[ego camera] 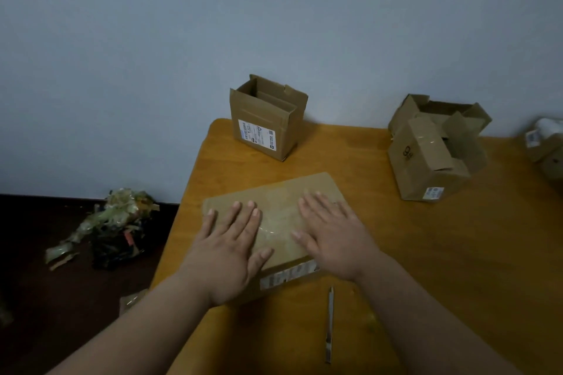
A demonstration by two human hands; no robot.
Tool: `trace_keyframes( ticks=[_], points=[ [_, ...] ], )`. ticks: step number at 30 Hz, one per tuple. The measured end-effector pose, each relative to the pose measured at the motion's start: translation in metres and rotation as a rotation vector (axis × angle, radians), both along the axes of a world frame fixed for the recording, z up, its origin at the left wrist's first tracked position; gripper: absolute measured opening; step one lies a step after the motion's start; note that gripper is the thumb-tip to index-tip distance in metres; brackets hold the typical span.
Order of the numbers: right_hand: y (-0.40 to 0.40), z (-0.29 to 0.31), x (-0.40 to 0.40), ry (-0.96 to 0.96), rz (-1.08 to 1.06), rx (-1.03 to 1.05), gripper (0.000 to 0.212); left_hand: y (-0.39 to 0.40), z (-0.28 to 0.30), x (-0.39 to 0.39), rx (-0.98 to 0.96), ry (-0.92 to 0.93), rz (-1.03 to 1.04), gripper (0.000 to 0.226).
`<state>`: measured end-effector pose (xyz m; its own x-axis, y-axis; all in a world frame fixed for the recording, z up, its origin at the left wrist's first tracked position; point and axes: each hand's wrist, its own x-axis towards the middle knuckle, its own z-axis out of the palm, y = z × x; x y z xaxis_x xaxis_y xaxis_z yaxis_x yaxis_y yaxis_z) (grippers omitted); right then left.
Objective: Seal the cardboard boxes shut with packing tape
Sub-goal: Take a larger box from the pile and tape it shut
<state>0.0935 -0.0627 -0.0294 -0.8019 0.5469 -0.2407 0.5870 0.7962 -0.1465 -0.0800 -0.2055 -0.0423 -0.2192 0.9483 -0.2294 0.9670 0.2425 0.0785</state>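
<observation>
Both hands (275,240) (fingers straight) flat on taped box (275,207)

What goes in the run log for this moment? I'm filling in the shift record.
left hand: flat on box | right hand: flat on box | tape: across top | knife: on table

A plain room used for packing parcels is shown, likely in a home or small office. Used cardboard boxes (268,119) with shipping labels are set on a wooden worktop (457,253) against a bare pale wall (274,24). A heap of torn tape and scraps (112,225) is left on the dark floor (45,298).
</observation>
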Motion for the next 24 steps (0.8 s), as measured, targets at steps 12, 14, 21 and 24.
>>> trace_keyframes(
  ticks=[12,14,21,24],
  points=[
    [0.024,-0.003,-0.002,0.58,-1.019,-0.805,0.07,-0.008,-0.009,-0.016,0.333,-1.443,1.167,0.079],
    [0.026,-0.002,-0.001,0.65,-1.038,-0.87,0.045,-0.007,-0.006,-0.016,0.315,-1.449,1.135,0.046],
    [0.029,-0.009,0.0,0.608,-1.111,-0.95,0.061,-0.007,0.004,-0.025,0.282,-1.529,1.201,0.042],
    [0.027,-0.009,0.005,0.599,-1.086,-1.043,0.051,-0.002,0.006,-0.031,0.329,-1.585,1.287,0.05]
  ],
)
